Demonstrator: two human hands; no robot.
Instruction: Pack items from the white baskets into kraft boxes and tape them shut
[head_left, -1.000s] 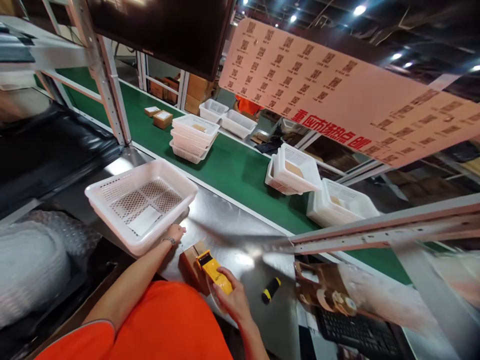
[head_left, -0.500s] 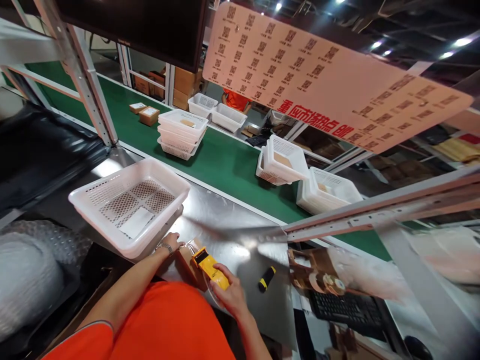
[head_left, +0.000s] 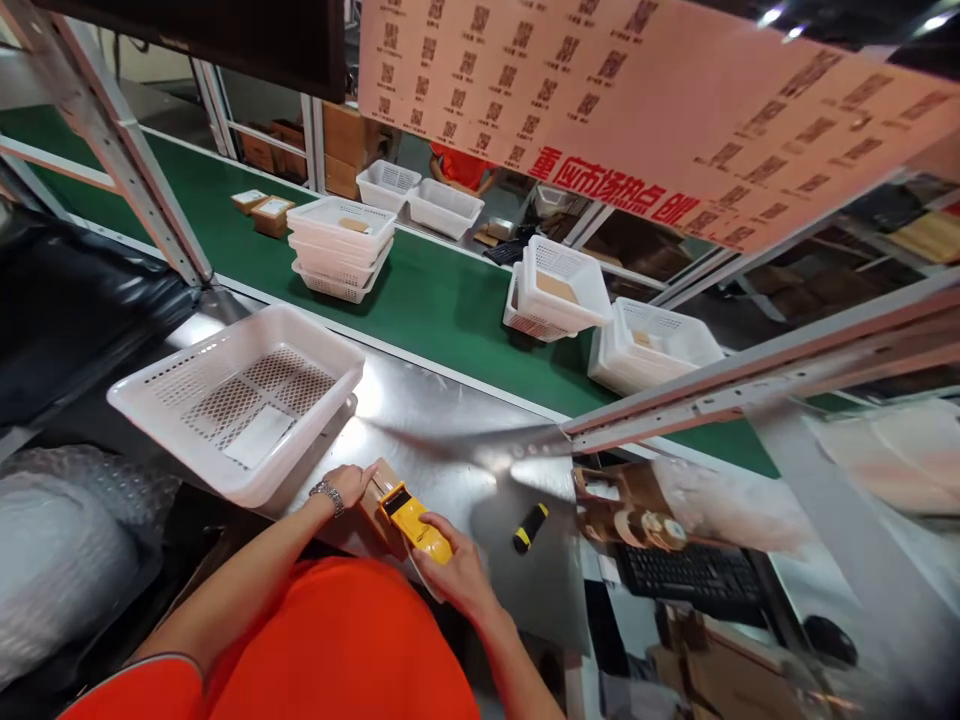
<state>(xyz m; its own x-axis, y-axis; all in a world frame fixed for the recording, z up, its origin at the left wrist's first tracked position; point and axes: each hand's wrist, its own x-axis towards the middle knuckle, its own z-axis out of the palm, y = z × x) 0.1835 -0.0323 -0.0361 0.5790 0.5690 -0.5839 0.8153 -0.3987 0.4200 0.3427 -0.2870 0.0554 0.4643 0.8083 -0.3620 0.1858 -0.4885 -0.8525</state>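
Note:
My right hand (head_left: 454,572) is closed around a yellow hand-held scanner (head_left: 413,520), which points at a small brown cardboard box (head_left: 381,493) on the steel worktop (head_left: 450,440). My left hand (head_left: 352,483), with a bracelet at the wrist, rests against the left side of that box; its fingers are mostly hidden behind it. A white perforated plastic basket (head_left: 236,405) with a white slip of paper inside sits just left of the box.
A black-and-yellow marker-like tool (head_left: 529,527) lies right of my hands. A keyboard (head_left: 690,575) is at the lower right. Behind the worktop runs a green conveyor (head_left: 442,300) carrying stacked white baskets (head_left: 341,245) and small boxes (head_left: 270,213). A large code sheet (head_left: 637,110) hangs overhead.
The view has tilted down and shifted right. My left hand has moved from beside the basket onto the box; the scanner stays over the box.

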